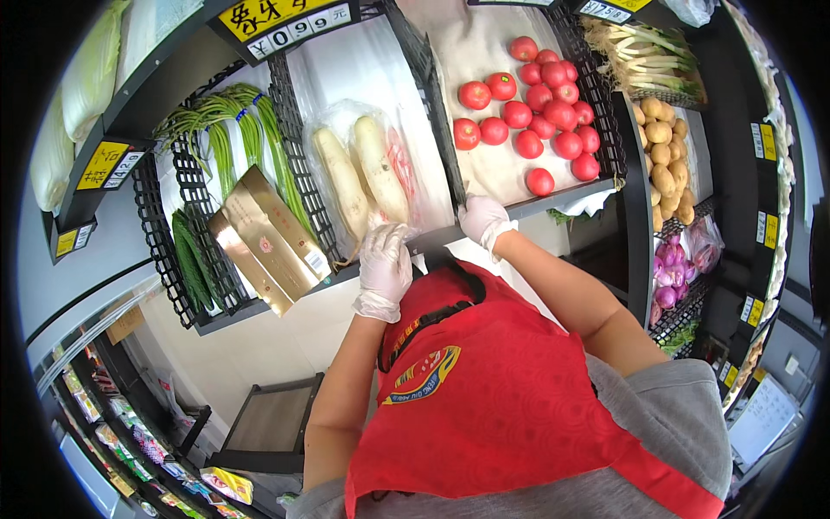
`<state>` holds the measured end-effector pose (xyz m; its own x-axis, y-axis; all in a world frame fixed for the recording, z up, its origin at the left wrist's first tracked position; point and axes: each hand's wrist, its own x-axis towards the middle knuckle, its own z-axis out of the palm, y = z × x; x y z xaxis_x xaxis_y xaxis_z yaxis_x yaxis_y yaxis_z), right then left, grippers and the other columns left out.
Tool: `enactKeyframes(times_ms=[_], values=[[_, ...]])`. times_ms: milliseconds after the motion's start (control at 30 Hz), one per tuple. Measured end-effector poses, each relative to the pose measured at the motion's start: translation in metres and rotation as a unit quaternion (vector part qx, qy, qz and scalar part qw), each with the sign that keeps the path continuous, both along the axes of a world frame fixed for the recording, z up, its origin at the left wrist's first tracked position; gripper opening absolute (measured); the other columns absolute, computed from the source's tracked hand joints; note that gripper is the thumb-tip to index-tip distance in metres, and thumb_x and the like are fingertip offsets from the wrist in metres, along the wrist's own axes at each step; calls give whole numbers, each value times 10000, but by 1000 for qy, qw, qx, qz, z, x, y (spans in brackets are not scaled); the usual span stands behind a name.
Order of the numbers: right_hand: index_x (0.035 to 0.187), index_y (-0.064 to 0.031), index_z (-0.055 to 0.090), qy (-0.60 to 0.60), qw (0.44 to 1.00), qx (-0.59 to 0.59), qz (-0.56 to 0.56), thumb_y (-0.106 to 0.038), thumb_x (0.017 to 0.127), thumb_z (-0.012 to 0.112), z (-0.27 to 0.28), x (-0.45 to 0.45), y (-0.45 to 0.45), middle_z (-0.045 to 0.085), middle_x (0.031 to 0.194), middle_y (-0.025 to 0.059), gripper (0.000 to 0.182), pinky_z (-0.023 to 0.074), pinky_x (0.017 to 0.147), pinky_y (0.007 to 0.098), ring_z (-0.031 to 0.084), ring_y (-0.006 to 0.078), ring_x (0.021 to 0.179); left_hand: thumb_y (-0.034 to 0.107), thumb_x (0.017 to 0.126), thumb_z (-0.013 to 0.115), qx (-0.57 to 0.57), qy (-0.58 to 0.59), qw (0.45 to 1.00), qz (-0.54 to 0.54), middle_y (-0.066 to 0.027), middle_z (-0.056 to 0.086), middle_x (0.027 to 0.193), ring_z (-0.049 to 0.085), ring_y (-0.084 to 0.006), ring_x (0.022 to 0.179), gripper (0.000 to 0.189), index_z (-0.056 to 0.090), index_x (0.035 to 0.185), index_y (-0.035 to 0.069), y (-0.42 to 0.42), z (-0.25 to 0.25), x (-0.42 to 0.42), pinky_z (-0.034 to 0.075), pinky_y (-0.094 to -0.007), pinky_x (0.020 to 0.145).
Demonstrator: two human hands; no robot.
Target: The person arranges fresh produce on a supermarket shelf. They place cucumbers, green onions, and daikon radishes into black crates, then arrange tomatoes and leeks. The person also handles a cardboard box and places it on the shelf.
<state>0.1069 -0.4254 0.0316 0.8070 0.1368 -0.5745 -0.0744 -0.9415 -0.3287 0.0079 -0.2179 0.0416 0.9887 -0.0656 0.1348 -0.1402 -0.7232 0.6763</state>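
Both my hands wear thin white gloves. The curled fingers of my left hand (384,272) are on the gathered front end of a clear plastic bag (393,162) at the shelf's front edge. Inside that bag lie several white radishes (379,170), side by side and pointing away from me. My right hand (485,222) grips the front end of a black divider (446,139) between the radishes and the tomatoes. Several red tomatoes (539,97) rest on a beige liner (480,170) beyond the divider, the nearest a little right of my right hand.
Left of the radishes, a gold carton (267,240) leans over green garlic stems (249,139) and cucumbers (191,259). Potatoes (664,159), purple onions (672,269) and spring onions (655,58) fill the right-hand shelves. A dark stand (269,422) is below left. Price signs (285,26) overhang the shelf.
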Motion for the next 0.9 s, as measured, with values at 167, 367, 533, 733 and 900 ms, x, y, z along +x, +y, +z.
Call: enactKeyframes(times_ms=[167,367,533,733,900], values=[[933,56,616,-10,997,26,77,-229,894,528,-15,16,-28,644,839,298,301,502,790,496,638,449,840,-7,801,566,-3,9,1000,6,-176,612,1170,548,-371,1112,362,600,1161,17,3,5,-9,425,-443,983],[880,43,672,19,992,-14,122,-244,905,520,-6,27,-35,653,870,288,325,501,822,474,642,432,875,-9,795,565,6,12,999,39,-184,612,1168,545,-383,1103,363,598,1156,8,14,-8,-20,420,-452,994],[925,49,656,76,989,-1,131,-262,909,529,4,30,-37,651,890,289,337,497,825,470,638,430,887,20,791,575,16,10,999,34,-184,617,1150,550,-379,1096,359,605,1148,6,23,-3,-5,424,-454,992],[949,59,658,73,984,5,165,-446,922,501,19,30,-32,644,909,309,529,498,829,457,639,434,888,94,797,596,63,21,997,29,-191,595,1209,521,-383,1166,368,614,1152,-2,23,-5,3,398,-465,1026],[1058,25,625,49,987,-20,154,-632,922,364,54,103,-12,659,921,282,720,504,809,476,648,426,882,23,785,610,140,-99,971,168,-211,506,1339,433,-415,1271,540,513,1317,29,45,13,17,318,-504,1091]])
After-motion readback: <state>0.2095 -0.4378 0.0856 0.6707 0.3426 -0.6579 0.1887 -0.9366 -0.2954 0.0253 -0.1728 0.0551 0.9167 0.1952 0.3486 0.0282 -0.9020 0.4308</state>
